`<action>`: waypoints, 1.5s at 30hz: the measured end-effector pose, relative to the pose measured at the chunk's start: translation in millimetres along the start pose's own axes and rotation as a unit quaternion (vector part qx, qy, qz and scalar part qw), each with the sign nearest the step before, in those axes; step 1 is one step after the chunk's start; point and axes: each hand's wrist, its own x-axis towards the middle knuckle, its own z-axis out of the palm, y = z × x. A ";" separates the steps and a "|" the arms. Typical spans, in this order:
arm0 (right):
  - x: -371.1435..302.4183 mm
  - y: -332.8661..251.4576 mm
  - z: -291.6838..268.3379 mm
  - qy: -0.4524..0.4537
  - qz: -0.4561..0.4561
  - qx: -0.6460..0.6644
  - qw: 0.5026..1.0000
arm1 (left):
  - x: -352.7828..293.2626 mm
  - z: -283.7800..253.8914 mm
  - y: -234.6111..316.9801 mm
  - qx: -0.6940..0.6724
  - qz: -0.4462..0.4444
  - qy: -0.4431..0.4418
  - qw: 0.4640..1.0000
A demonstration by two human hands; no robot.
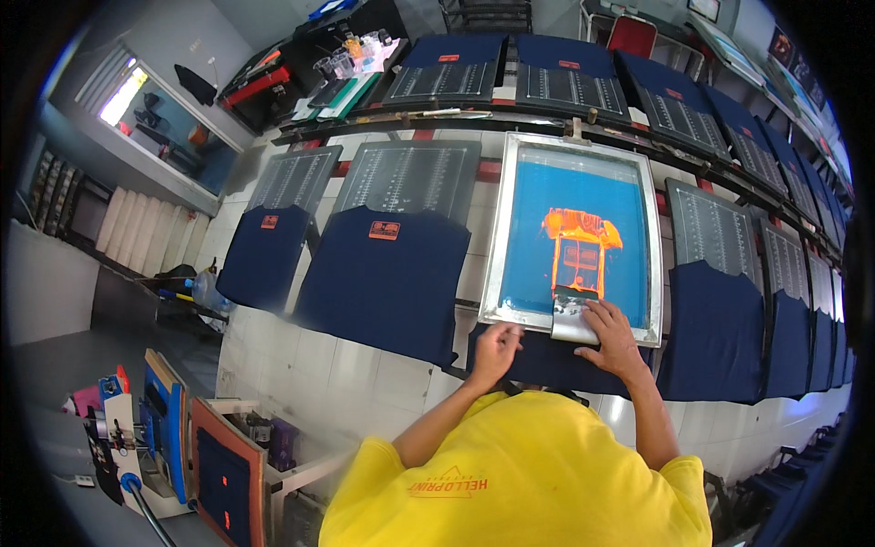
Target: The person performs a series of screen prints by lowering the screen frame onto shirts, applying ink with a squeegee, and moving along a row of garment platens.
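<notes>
A screen printing frame [489, 264] with a silver rim and blue mesh lies over a dark navy shirt [556, 360] in front of me. Bright orange ink [583, 223] is smeared on the mesh, around and above a small rectangular design. My right hand [612, 342] grips a metal squeegee [571, 321] from its right side, fingers over its top. The squeegee rests at the lower end of the orange patch. At the frame's lower left edge, my left hand [497, 354] is closed, its curled fingertips against the rim.
Boards with navy shirts [383, 273] stand in rows left, right and beyond. Several shirts bear small orange prints. Plastic cups [339, 64] sit on a far left table. A heat press [123, 438] and an upright panel [223, 483] are at lower left.
</notes>
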 end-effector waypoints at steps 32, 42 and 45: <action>145.5 150.9 -34.1 0.156 0.084 -0.022 0.984 | 1.8 73.9 -7.6 -0.175 -0.242 -0.151 0.942; 150.5 105.0 -20.0 0.069 0.146 -0.073 0.984 | 3.0 74.2 -9.8 -0.174 -0.246 -0.146 0.942; 160.5 99.8 -19.9 0.071 0.129 -0.019 0.989 | 3.1 73.8 -11.5 -0.175 -0.243 -0.152 0.942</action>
